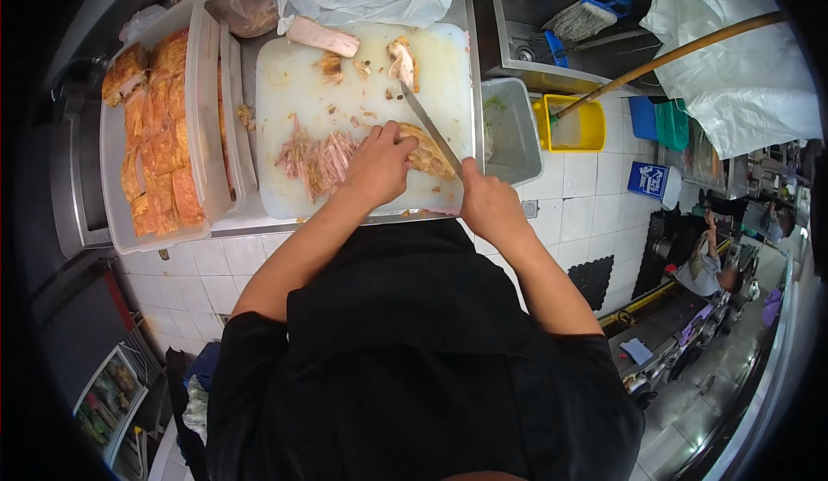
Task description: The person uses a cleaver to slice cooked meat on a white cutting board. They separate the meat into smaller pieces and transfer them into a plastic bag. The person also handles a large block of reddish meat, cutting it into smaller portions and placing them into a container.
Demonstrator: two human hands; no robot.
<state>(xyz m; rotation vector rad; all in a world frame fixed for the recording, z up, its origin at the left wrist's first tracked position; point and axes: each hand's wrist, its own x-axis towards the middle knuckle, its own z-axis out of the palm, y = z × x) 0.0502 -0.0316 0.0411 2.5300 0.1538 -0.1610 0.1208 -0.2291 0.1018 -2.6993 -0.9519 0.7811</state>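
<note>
My right hand (pixel 493 206) grips the handle of a long kitchen knife (pixel 430 124). Its blade slants up and left across a brown-edged piece of cooked meat (pixel 427 152), its tip near a smaller chunk of meat (pixel 404 67). With fingers bent, my left hand (pixel 381 164) holds the left end of the piece beside the blade. Whether the edge touches the meat, I cannot tell. Left of that hand lies a heap of thin pink meat strips (pixel 320 161). All of it is on a white cutting board (pixel 304 99), where a pale meat block (pixel 323 36) sits at the back.
A plastic tub (pixel 202 112) of browned meat slabs (pixel 158 138) stands left of the board. Behind it, more meat lies in a white plastic bag (pixel 388 12). To the right are a grey bin (pixel 511 131) and a yellow bucket (pixel 572 122) with a wooden pole (pixel 666 60). Other people are farther right.
</note>
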